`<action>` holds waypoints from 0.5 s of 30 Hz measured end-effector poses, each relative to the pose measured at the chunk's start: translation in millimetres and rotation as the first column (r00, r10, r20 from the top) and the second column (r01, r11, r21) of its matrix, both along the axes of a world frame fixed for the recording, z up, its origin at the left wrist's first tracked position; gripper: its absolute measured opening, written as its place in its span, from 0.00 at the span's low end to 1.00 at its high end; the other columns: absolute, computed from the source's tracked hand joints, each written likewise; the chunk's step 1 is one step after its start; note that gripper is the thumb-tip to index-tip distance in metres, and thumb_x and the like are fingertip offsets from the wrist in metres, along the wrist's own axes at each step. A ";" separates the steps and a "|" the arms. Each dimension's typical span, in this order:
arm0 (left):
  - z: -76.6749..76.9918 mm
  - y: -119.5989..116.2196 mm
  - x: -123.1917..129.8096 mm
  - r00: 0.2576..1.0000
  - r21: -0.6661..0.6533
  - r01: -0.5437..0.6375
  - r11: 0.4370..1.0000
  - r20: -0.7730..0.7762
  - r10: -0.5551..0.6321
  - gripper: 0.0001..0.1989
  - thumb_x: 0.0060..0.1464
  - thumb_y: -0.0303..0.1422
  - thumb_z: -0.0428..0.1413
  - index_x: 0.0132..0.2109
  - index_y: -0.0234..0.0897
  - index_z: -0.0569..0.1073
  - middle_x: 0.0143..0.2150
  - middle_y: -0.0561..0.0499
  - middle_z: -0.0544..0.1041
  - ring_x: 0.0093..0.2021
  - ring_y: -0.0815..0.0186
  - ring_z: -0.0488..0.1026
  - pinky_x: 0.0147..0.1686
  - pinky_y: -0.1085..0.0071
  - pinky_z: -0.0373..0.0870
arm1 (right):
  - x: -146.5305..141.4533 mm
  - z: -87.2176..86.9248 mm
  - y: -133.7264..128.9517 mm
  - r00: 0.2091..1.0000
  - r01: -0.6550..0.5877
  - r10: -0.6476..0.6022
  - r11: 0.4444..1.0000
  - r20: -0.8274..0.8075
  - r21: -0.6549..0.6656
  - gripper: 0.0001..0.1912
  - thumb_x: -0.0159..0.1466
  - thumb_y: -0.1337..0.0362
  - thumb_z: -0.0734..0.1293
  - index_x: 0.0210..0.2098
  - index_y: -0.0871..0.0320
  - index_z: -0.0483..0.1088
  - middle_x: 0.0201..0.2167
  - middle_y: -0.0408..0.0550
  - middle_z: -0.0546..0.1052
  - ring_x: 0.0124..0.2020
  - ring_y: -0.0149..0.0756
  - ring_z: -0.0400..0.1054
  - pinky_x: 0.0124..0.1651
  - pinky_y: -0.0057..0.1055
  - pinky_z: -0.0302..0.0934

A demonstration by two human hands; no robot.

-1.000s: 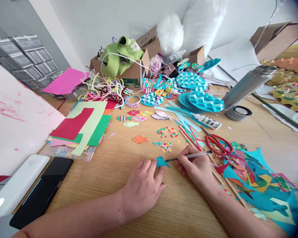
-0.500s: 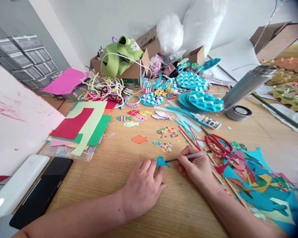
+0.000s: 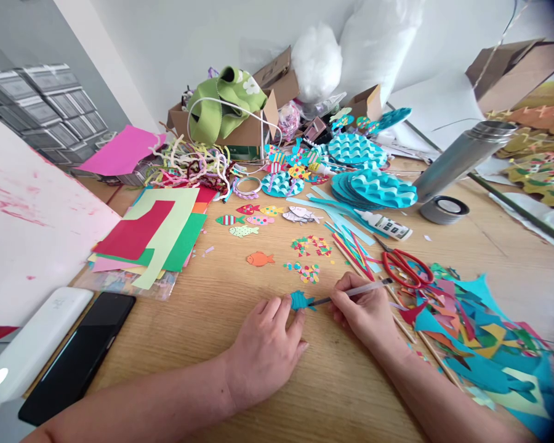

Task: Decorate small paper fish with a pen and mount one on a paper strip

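My left hand (image 3: 270,335) rests on the wooden table (image 3: 203,357), its thumb and fingertips pinning down a blue paper fish (image 3: 300,301). Dark wavy lines cross the fish's body, and its head end is partly covered by my fingers. In my right hand (image 3: 362,304) a slim pen (image 3: 369,287) with a clear barrel is gripped, its dark tip at the fish's tail. Just beyond lie an orange paper fish (image 3: 260,259) and small piles of coloured paper bits (image 3: 307,272). Several decorated paper fish, one of them pale green (image 3: 244,231), lie farther back.
Red-handled scissors (image 3: 406,267) and a heap of paper scraps (image 3: 480,344) lie at right, near a glue bottle (image 3: 383,225) and a leaning steel flask (image 3: 464,160). Coloured sheets (image 3: 180,246) and a black phone (image 3: 76,357) are at left. Blue wavy discs (image 3: 383,187) are stacked behind.
The pen tip has shifted slightly at the fish's tail, with more dark marking there. My left hand and the fish stay in place.
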State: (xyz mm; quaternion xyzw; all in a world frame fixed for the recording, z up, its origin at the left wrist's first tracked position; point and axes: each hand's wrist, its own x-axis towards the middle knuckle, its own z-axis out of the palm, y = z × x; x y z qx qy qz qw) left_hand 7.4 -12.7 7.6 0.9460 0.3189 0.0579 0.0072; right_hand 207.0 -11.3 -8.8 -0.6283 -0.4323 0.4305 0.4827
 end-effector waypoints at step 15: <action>-0.8 0.2 0.4 1.000 0.006 -0.001 1.000 0.019 0.001 0.21 0.62 0.41 0.52 0.56 0.33 0.70 0.50 0.39 0.72 0.47 0.55 0.69 0.43 0.61 0.71 | -1.2 -3.1 -2.7 0.997 0.071 -0.069 0.968 -0.018 0.239 0.10 0.61 0.58 0.69 0.26 0.55 0.68 0.18 0.43 0.73 0.18 0.32 0.67 0.20 0.26 0.62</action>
